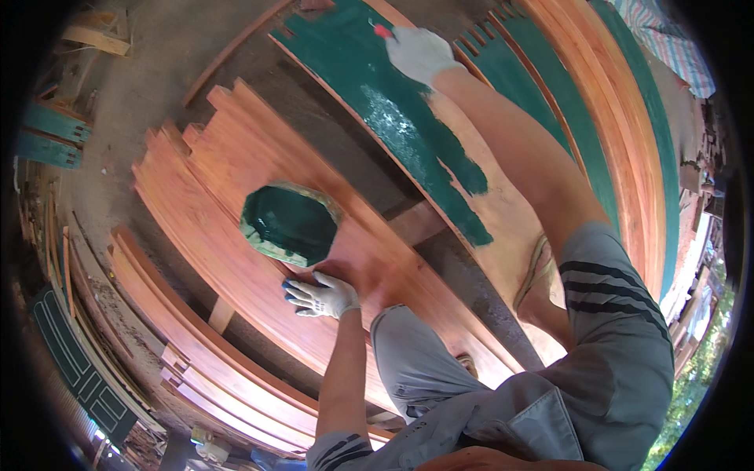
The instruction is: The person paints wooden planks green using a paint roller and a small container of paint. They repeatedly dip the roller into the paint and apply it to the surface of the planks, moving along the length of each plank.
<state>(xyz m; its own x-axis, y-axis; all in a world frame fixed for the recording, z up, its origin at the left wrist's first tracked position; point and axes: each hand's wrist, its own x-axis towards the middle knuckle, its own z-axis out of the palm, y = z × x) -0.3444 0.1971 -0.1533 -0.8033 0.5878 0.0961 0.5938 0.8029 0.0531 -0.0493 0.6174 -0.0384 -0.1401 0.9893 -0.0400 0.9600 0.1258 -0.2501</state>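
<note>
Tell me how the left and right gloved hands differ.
The right hand grips a red-handled tool over the partly green-painted board; the left hand, fingers spread, appears empty beside the paint container. The right hand reaches farther out than the left hand. Both wear whitish gloves.

White glare is caught on the glossy green paint [390, 116], wooden planks [250, 418] are bleached near the lower edge, and outer boards [658, 149] are bowed by fisheye distortion.
</note>
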